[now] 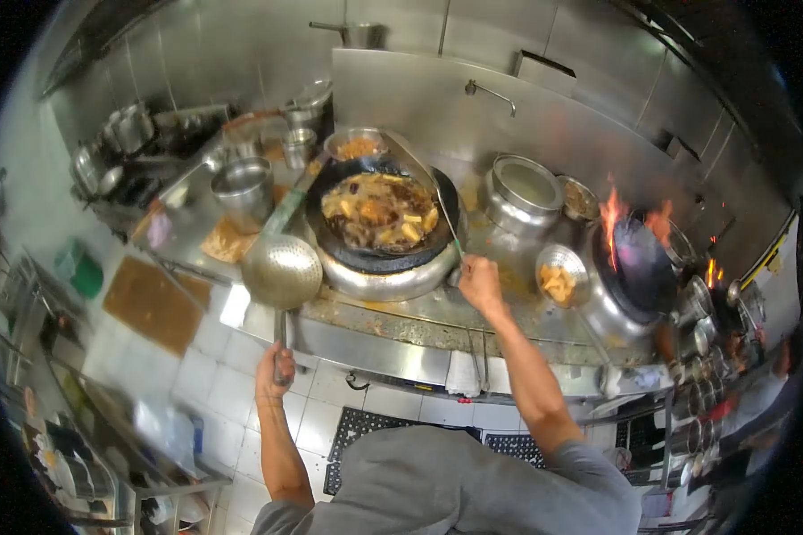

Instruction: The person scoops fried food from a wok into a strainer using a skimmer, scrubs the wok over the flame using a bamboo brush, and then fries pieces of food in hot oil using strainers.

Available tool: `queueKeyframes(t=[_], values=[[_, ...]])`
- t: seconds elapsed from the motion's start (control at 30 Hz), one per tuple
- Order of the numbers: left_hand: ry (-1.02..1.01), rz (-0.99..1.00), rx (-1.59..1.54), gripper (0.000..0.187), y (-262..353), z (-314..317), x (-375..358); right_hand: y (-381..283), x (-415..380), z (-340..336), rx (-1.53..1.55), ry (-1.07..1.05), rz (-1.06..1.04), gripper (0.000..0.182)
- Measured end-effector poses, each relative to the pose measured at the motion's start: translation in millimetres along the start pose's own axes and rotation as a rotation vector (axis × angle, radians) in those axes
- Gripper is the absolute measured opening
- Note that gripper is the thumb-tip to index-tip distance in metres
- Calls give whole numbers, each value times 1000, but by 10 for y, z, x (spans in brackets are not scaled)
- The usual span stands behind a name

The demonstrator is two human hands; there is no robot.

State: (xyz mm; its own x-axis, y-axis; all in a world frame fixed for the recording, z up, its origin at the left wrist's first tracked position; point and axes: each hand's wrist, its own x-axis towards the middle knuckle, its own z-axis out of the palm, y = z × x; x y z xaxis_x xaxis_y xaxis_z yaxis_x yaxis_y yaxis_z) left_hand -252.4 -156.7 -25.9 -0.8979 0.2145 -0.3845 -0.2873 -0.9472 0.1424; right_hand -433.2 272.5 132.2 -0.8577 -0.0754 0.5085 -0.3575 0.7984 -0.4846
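Note:
My left hand (275, 370) is closed round the handle of a round perforated skimmer (282, 272), held over the counter's front edge, left of the large wok. My right hand (481, 283) grips the handle of a long ladle (444, 209), whose shaft reaches up over the wok's right rim. Its far end lies near the wok's back edge. In the black wok (317, 218), yellow and brown pieces of food (379, 212) sit in bubbling dark liquid. The wok rests on a shiny metal ring (379, 283).
Flames (612, 218) rise beside a second dark wok (642, 267) at the right. A strainer with yellow pieces (558, 278) lies between the woks, and a lidded pot (525, 185) stands behind it. Left are a metal pot (244, 189) and a green-handled tool (281, 214). A faucet (495, 94) juts from the back wall.

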Motion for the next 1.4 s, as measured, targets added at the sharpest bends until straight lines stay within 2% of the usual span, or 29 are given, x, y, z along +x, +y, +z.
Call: queueKeyframes(t=[0.07,0.1,0.13,0.17,0.2,0.27,0.3,0.33,0.37,0.4,0.47,0.53,0.57,0.6,0.67,0.7,0.73,0.8,0.87,0.93,0.97,1.03,1.1,1.23,1.3,1.33,1.37,1.4], values=[[-17,-31,-48,29,24,-155,33,-54,33,141,-24,38,-16,17],[70,79,107,26,47,-186,55,-207,125,114,-129,0,-9,16],[138,174,273,24,0,-163,146,-325,193,118,-60,18,-60,14],[267,241,415,24,-86,-8,155,-284,304,283,-189,-72,19,11],[374,309,573,24,-159,221,109,-298,308,338,-165,35,-56,9],[246,371,983,34,-193,434,37,-405,275,358,-143,-60,-7,11],[323,458,1159,39,-41,136,195,-396,212,428,-121,-132,26,11],[408,568,1321,44,142,-155,340,-278,72,623,-131,18,-109,15],[443,719,1529,47,199,-234,322,-310,48,661,-89,-218,91,26],[482,885,1724,50,244,-206,264,-386,-52,591,-79,-198,133,32],[592,1149,1793,43,124,111,120,-491,-223,380,-86,-177,185,39],[638,1170,1795,39,57,403,13,-455,-454,120,-84,123,-14,41],[674,1137,1666,38,46,430,45,-456,-551,-27,-48,98,58,35],[662,1108,1684,38,-38,547,51,-442,-677,-182,-58,89,85,35],[629,1184,1415,40,-386,965,75,-383,-961,-447,1,44,267,37],[556,1263,1458,35,-528,1108,128,-264,-1125,-447,7,204,229,36],[540,1237,1478,35,-620,1167,193,-192,-1277,-525,-5,204,258,36],[442,1274,1716,36,-824,1323,351,-56,-1588,-758,-28,142,378,27],[369,1246,1623,29,-1365,1738,394,142,-1941,-927,-61,170,445,24],[38,1185,1454,26,-1853,1973,384,262,-2316,-1162,-95,204,515,20],[-75,1160,1513,22,-2126,2135,315,313,-2497,-1323,-102,263,564,20],[-204,1120,1603,20,-2562,2134,307,476,-2913,-1622,-115,354,618,19],[-349,1081,1689,19,-3070,2200,248,732,-3468,-1841,-262,300,820,22],[-667,827,1728,15,-4272,2294,-7,982,-4527,-2338,-334,377,1026,24],[-827,590,1688,12,-4837,2354,-256,1007,-5015,-2518,-328,436,1187,24],[-861,447,1640,11,-5156,2443,-430,1028,-5255,-2601,-356,376,1273,25],[-981,393,1661,12,-5397,2456,-492,1049,-5479,-2644,-375,401,1312,25],[-1002,382,1673,12,-5604,2469,-523,1071,-5637,-2737,-400,422,1345,25]])
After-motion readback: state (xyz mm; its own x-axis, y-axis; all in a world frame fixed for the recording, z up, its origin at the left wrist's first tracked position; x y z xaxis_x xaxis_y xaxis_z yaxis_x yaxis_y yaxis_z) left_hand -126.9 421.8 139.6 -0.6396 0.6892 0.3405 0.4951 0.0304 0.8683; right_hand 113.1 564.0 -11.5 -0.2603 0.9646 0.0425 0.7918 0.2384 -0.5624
